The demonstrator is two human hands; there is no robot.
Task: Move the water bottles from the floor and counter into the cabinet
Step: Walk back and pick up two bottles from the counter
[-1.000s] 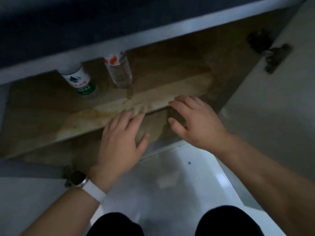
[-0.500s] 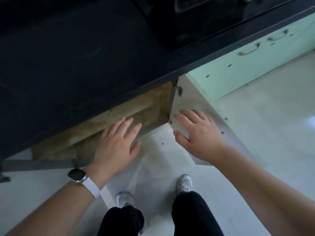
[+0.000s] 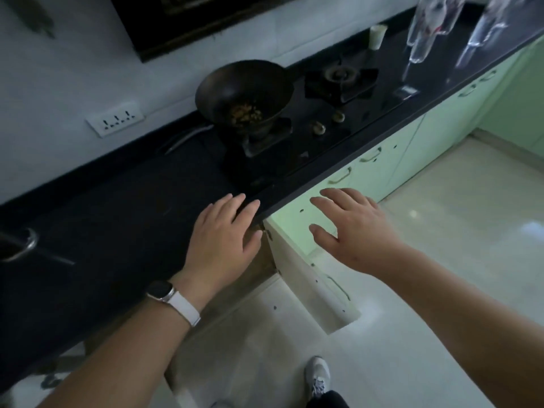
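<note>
Judging from their clear, thin look, the two water bottles (image 3: 426, 28) are of soft plastic that gives a little under a squeeze. They are blurred, so I cannot tell how full, and therefore how heavy, they are. They stand on the dark counter (image 3: 117, 219), well beyond the fingertips of both hands and off to their right, past the wok (image 3: 244, 92) and the burner (image 3: 341, 75). I think the best hold is around the middle of the body, with fingers and thumb wrapped, because the smooth wall may slip.

The left hand (image 3: 223, 240), with a watch (image 3: 164, 291) at the wrist, reaches palm down over the counter edge. Its fingers are straight and close together, the thumb a little apart; whether it touches the counter I cannot tell. The right hand (image 3: 353, 231) hovers palm down, fingers loosely spread and holding nothing, with the open cabinet door (image 3: 312, 290) just below its thumb.
</note>
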